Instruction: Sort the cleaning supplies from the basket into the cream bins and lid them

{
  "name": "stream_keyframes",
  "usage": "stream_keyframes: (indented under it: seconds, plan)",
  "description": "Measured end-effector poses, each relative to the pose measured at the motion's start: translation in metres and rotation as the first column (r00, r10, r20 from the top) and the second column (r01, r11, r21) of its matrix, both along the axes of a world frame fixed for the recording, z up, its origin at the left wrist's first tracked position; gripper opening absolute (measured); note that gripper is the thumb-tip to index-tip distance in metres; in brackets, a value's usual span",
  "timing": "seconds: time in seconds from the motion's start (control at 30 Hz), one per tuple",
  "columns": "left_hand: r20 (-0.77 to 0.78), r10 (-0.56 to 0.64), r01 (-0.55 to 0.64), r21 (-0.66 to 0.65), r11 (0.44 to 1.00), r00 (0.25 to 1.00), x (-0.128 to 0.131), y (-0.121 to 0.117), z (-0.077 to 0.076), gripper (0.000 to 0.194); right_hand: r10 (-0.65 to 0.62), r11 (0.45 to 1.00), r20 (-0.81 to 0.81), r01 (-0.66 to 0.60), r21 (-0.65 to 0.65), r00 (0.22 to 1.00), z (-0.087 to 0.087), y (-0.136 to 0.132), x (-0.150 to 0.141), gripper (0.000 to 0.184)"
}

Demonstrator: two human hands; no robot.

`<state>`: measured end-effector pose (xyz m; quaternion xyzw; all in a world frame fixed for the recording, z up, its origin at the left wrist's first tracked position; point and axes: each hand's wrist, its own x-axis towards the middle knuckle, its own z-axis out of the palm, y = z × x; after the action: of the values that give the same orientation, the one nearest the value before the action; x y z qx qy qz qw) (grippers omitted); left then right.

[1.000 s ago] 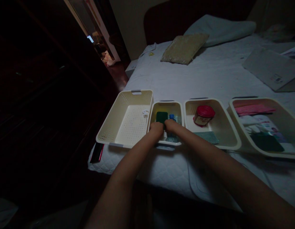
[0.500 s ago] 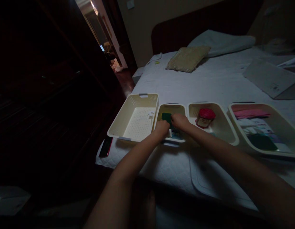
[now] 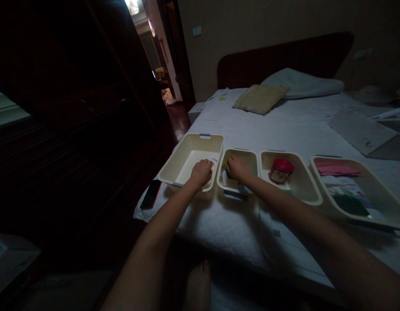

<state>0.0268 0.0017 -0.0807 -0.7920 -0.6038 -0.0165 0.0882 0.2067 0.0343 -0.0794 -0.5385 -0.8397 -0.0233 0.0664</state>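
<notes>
Grip, right hand (image 3: 239, 169): fingers drawn in narrowly at a green item (image 3: 228, 171), one piece, located at the centre of the frame inside the small bin (image 3: 230, 188); whether it is truly pinched cannot be told. Reaching from above probably suits the bin's close walls. Left hand (image 3: 201, 172): one, curled over the perforated basket (image 3: 176, 160), just left of centre; contents of its grip hidden. Containers: four in all, one perforated, three solid-walled, set side by side across the bed (image 3: 293, 125), presumably for easy reach with every opening upward. Jar (image 3: 281, 172), red-lidded: one, upright right of centre in the third container (image 3: 302, 179), likely stood so for stability. Rightmost container (image 3: 376, 188), lower right: one pink cloth (image 3: 338, 170), one dark green pad (image 3: 350, 204), both laid flat, apparently to sit low. Dark flat object (image 3: 150, 195), red-edged: one, beside the basket, left of centre. Cushion (image 3: 261, 98): one, upper right.
</notes>
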Motion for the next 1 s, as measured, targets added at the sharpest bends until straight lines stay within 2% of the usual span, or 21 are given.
stream_keyframes:
  seconds: [0.13,0.27,0.37,0.47,0.63,0.77,1.0]
  plan:
    - [0.025,0.132,-0.133,0.005,0.991,0.991,-0.023,0.005,-0.008,0.03,0.039,0.995,-0.056,-0.034,0.099,0.998,0.002,0.005,-0.023,0.029]
    - [0.023,0.182,-0.181,-0.021,0.983,0.983,-0.04,0.019,-0.015,0.033,0.084,0.99,-0.063,-0.076,0.122,0.995,0.001,0.01,-0.052,0.028]
    - [0.012,0.193,-0.193,-0.041,0.98,0.981,-0.05,0.029,-0.02,0.036,0.063,0.994,-0.072,-0.057,0.09,0.995,-0.001,0.014,-0.073,0.028]
    - [0.013,0.182,-0.181,-0.035,0.983,0.983,-0.058,0.037,-0.026,0.038,0.091,0.995,-0.034,-0.09,0.047,0.995,-0.004,0.019,-0.088,0.029]
    - [0.031,0.189,-0.185,-0.109,0.977,0.981,-0.071,0.046,-0.038,0.035,0.078,0.997,0.078,-0.076,-0.035,0.994,-0.012,0.036,-0.102,0.03]
    - [0.053,0.202,-0.193,-0.142,0.971,0.978,-0.077,0.058,-0.042,0.034,0.082,0.994,0.124,-0.072,-0.08,0.989,-0.021,0.052,-0.114,0.032]
    - [0.063,0.233,-0.217,-0.195,0.956,0.97,-0.082,0.071,-0.048,0.033,-0.008,0.983,0.132,0.032,-0.178,0.991,-0.027,0.078,-0.142,0.032]
